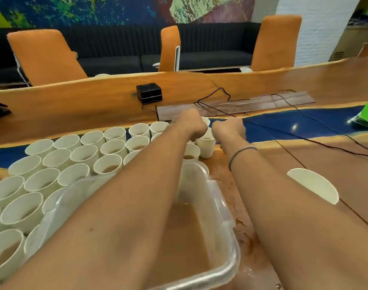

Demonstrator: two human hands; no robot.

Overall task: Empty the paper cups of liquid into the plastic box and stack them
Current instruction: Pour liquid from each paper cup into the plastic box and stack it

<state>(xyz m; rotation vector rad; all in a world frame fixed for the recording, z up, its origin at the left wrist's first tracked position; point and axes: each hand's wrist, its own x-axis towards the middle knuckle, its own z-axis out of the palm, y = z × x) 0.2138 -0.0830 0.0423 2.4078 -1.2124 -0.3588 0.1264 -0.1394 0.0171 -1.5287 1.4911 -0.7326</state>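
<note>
Plastic box (pixel 233 262) lies cropped; left hand (pixel 192 126), right hand (pixel 229 129) hide fingers, grip unclear.

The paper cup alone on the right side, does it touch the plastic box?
Apart. The head view shows the right forearm and wet table between the lone paper cup and the plastic box.
</note>
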